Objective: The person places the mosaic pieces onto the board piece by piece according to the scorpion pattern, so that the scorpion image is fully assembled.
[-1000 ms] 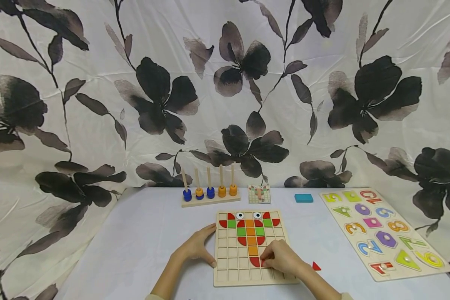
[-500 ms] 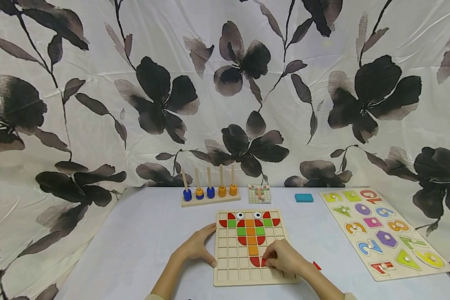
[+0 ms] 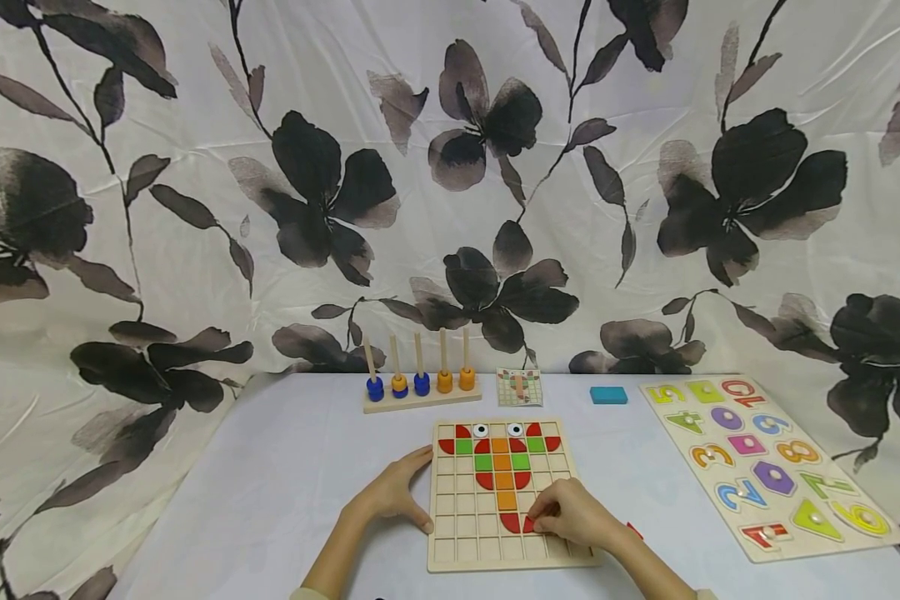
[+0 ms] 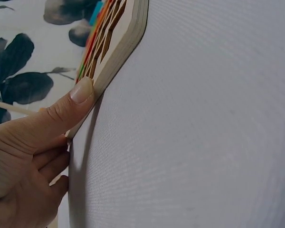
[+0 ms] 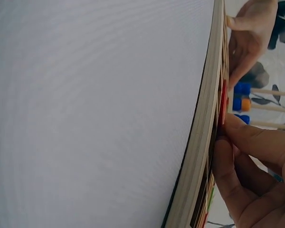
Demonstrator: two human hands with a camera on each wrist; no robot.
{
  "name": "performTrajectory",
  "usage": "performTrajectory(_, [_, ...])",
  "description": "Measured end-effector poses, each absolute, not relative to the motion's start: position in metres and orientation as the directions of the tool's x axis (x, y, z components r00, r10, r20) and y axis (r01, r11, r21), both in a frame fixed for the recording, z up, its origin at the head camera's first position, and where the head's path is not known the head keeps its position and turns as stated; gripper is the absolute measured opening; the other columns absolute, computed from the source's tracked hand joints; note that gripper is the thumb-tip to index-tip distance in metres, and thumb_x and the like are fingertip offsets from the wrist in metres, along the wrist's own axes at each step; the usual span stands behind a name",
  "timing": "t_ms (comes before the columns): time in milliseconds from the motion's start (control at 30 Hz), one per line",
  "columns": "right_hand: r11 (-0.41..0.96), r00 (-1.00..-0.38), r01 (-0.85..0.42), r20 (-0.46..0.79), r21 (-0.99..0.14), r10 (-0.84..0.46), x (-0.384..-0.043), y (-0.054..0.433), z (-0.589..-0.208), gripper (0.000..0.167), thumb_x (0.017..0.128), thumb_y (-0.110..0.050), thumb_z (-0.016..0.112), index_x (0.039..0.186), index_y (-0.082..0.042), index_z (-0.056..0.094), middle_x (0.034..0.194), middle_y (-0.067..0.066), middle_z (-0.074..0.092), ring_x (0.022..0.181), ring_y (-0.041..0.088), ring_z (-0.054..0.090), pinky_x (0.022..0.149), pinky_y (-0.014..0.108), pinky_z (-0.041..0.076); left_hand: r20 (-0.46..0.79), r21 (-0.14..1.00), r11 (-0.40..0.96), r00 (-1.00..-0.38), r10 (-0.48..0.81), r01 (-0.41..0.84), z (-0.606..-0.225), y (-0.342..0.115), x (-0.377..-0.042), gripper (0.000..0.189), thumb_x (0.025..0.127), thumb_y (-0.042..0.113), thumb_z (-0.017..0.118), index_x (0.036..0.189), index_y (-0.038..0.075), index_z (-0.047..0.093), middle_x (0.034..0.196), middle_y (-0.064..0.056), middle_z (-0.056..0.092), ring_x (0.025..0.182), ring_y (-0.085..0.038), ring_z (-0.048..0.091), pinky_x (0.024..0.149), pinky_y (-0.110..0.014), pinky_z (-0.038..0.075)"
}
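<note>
A square wooden grid board [image 3: 461, 550] lies on the white table, with red, green and orange pieces and two eye pieces set in its cells. My left hand [image 3: 393, 492] rests against the board's left edge, thumb and forefinger spread along it. In the left wrist view, the thumb [image 4: 78, 95] touches the rim. Over the lower part of the board, my right hand [image 3: 570, 512] pinches a small red piece [image 3: 528, 524] between thumb and fingertips, right beside a red quarter-circle piece [image 3: 510, 523]. The fingertips partly hide the pinched piece.
A peg stand with blue and orange beads [image 3: 420, 400], a pattern card [image 3: 520, 388] and a teal block [image 3: 608, 396] stand behind the board. A number and shape puzzle [image 3: 757, 467] lies at the right. One loose red piece [image 3: 634, 531] shows beside the right forearm.
My right hand has shifted slightly to the right, and more of the red piece at its fingertips shows. The forearm now covers more of the loose red piece. The left hand stays put.
</note>
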State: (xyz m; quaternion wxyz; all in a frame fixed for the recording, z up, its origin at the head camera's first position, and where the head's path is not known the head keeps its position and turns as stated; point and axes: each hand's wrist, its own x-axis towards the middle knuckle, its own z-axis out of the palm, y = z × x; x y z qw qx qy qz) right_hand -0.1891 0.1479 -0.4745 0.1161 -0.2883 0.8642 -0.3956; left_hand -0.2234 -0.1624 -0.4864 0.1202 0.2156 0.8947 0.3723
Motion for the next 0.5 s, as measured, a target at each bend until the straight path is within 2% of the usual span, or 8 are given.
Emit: performTrajectory(500, [0.523, -0.802, -0.418, 0.032, -0.742, -0.596, -0.1907, 0.1536, -0.4692, 0.007, 0.081, -0.009, 0.071, 0.081, -0.003, 0.074, 0.077, -0.001, 0.071, 0.068, -0.001, 0.055, 0.059, 0.018, 0.05, -0.064, 0.712, 0.64, -0.881, 0.468, 0.288, -0.4849, -0.1619, -0.2227, 0.108, 0.051, 0.02, 0.091, 0.139, -0.009, 0.036, 0.147, -0.026, 0.031, 0.135, -0.044, 0.027, 0.111, -0.057, 0.023])
